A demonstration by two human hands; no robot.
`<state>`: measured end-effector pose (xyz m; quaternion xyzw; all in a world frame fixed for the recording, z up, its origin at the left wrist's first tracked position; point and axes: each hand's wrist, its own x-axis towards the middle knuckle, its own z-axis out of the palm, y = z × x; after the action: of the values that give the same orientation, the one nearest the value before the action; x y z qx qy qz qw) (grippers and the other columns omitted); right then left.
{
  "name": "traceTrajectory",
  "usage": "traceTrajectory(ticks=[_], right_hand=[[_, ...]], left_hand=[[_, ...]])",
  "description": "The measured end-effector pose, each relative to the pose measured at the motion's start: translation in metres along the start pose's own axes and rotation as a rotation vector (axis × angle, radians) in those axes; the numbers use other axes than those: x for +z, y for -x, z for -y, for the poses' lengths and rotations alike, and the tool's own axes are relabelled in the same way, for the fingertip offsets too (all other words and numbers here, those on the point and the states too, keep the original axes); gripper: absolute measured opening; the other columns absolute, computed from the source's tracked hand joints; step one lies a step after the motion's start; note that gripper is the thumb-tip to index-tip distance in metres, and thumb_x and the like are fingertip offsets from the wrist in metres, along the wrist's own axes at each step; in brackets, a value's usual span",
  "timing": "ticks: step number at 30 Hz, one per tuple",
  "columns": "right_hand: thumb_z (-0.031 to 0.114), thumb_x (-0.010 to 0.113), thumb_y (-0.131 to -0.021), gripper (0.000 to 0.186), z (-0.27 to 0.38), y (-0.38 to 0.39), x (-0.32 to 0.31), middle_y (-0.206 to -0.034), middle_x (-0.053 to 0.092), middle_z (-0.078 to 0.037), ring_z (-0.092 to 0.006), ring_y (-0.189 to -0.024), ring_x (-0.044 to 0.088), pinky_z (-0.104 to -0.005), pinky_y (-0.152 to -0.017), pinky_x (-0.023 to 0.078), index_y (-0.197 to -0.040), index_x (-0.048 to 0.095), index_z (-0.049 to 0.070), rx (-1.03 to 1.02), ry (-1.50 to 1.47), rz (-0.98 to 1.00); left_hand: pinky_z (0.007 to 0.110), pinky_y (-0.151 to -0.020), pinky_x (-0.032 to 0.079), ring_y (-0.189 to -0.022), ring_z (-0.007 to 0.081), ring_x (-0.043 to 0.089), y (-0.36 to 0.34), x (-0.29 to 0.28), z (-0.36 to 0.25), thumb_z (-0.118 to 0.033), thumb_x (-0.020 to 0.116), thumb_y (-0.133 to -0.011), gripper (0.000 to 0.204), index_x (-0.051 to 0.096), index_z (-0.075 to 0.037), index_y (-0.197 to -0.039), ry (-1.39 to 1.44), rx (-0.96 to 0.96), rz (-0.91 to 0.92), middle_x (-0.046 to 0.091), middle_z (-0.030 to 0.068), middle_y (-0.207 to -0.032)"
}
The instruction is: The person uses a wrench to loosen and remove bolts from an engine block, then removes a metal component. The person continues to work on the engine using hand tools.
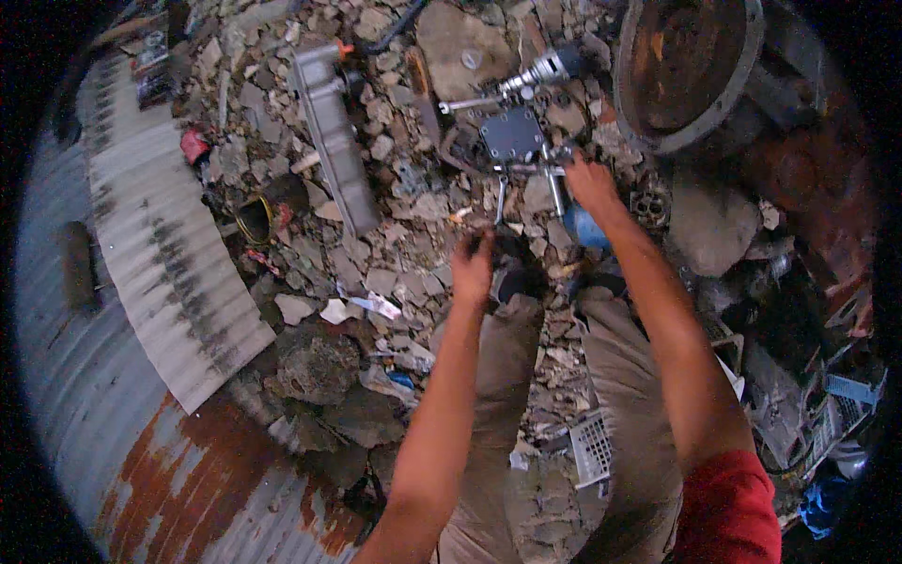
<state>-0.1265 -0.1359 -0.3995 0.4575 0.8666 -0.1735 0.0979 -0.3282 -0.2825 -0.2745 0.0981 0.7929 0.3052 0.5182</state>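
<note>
A dark grey metal block with a flat, bolt-holed plate lies on the rubble ahead of me. My right hand is at its right side, fingers closed around the end of a chrome T-handle wrench; the grip is partly blurred. Over the ground by my left shoe, my left hand has its thumb and fingers apart, with nothing visible in it. Just beyond that hand lies a slim spanner. Another open-ended spanner rests at the block's far left, beside a silver and black power tool.
A long grey metal cover lies to the left on broken stones. Corrugated sheets run along the left side. A large rusty round housing stands at the far right. Near my right shoe is a blue round object.
</note>
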Motion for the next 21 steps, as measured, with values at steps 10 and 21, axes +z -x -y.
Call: traceTrajectory(ticks=[10,21], right_hand=[[0.040,0.072,-0.088,0.041,-0.003,0.147,-0.079,-0.071,0.064,-0.017,-0.0253,-0.064,0.058,-0.0427,-0.067,0.048,-0.084,0.068,-0.001,0.274,-1.007,0.135],[0.030,0.074,-0.087,0.038,-0.021,0.292,-0.363,-0.108,0.070,-0.018,-0.0312,-0.098,0.067,-0.0412,-0.087,0.051,-0.112,0.067,0.002,0.414,-1.152,-0.247]], left_hand=[[0.031,-0.085,0.048,-0.098,0.0168,0.061,0.072,0.034,-0.023,-0.043,0.070,-0.092,0.055,0.062,0.002,-0.123,-0.015,-0.194,0.174,0.067,0.0074,-0.113],[0.031,-0.089,0.050,-0.096,0.0161,0.063,0.303,0.106,-0.260,-0.019,0.074,-0.092,0.030,0.062,-0.003,-0.114,-0.258,0.363,0.351,0.067,0.0071,-0.109]])
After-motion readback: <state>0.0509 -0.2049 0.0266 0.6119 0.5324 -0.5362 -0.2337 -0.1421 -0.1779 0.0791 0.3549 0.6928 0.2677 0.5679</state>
